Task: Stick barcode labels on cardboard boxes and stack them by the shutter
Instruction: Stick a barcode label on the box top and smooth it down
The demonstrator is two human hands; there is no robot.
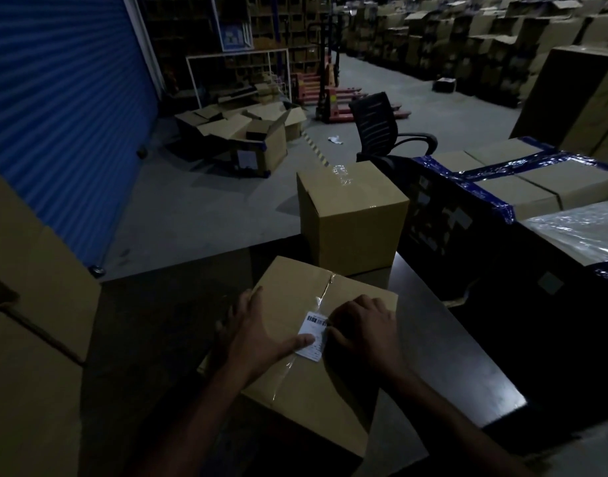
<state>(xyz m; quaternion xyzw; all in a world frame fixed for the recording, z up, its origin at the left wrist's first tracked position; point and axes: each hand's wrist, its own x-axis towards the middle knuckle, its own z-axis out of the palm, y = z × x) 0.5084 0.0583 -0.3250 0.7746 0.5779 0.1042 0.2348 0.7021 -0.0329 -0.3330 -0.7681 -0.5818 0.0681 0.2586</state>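
Label (312, 339) lies flat on top of near box (306, 356), over taped seam, long axis running toward surface's far edge. Left hand (257, 335): thumb extended, pressing label's left half, fingers spread loose over box's left edge. Right hand (364, 330): fingers curled, tips touching label's right edge; pinch or press cannot tell. Both hands equally near. Second box (350, 215) at far edge; shutter (61, 105) lies left, well apart. Next, by judgement: smooth label down, then carry box left.

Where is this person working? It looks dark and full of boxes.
Most likely a warehouse or goods storeroom. Stacked cartons fill the far side, a pallet jack stands on the concrete floor, and a blue roller shutter closes the left wall.
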